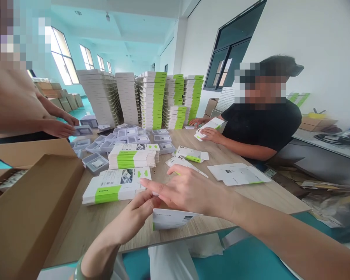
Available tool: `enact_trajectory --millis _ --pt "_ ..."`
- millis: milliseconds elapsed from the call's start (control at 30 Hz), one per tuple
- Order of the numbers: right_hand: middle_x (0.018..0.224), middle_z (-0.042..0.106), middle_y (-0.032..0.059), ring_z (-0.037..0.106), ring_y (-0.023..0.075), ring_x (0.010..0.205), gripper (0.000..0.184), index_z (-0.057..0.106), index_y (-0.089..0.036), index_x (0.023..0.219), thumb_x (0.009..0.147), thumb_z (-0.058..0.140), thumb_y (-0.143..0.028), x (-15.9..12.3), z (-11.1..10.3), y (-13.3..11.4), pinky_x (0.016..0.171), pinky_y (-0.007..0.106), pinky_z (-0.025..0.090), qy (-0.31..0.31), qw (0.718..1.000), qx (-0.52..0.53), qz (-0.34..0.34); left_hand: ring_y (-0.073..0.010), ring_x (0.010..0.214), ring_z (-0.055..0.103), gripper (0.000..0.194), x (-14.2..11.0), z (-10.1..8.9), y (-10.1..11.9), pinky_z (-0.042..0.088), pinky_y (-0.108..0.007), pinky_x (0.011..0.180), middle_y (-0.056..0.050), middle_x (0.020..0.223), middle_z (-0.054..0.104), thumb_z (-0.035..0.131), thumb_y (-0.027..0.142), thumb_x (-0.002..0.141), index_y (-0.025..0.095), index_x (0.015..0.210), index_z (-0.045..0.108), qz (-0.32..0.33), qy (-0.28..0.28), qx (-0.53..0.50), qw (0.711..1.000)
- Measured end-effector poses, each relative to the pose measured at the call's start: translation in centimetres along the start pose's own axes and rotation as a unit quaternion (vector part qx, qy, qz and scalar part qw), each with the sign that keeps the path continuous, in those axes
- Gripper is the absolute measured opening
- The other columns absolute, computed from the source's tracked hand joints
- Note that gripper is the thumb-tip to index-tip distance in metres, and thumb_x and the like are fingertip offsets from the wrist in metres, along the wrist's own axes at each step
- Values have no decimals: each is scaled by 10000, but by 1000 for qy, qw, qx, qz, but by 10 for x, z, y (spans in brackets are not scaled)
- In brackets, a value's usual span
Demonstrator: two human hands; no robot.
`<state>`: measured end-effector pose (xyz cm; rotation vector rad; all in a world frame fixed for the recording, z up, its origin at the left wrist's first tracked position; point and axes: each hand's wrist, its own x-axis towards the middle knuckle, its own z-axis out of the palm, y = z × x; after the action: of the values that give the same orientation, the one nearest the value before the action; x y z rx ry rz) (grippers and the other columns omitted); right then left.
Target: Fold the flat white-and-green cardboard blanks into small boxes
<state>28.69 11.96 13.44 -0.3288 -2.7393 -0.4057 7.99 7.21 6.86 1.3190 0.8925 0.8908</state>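
Just over the front of the table I have a white and green cardboard box (175,219) with its printed panel toward me. My left hand (134,214) is closed on its upper left side, thumb and fingers pinched together. From the right, my right hand (183,190) reaches across the top of the box, its index finger stretched out and other fingers bent onto the box's upper edge. My hands hide most of that edge. Beyond them lie a stack of flat boxes (113,188) and a second stack (134,155) behind it.
Clear plastic trays (96,162) are heaped behind the stacks. An unfolded box blank (239,174) and several loose boxes (192,153) lie right of centre. Tall box piles (153,101) stand at the back. A brown carton (37,202) is at left. Two co-workers handle pieces.
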Motion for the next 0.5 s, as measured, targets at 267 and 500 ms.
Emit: enact_trajectory --millis 267,500 --pt "643 610 -9 526 192 540 553 723 -212 1316 918 722 -595 -2 -56 -8 513 306 341 -174 895 118 392 -195 794 592 491 -4 10 21 497 -277 746 -27 793 713 648 679 907 205 840 755 34 40 82 995" --pt "524 426 -44 364 138 499 553 348 -239 578 897 777 -378 -5 -69 -30 481 328 182 -212 830 85 509 -157 659 494 453 -1 30 13 371 -251 591 11 643 613 712 617 860 183 730 698 49 145 115 982"
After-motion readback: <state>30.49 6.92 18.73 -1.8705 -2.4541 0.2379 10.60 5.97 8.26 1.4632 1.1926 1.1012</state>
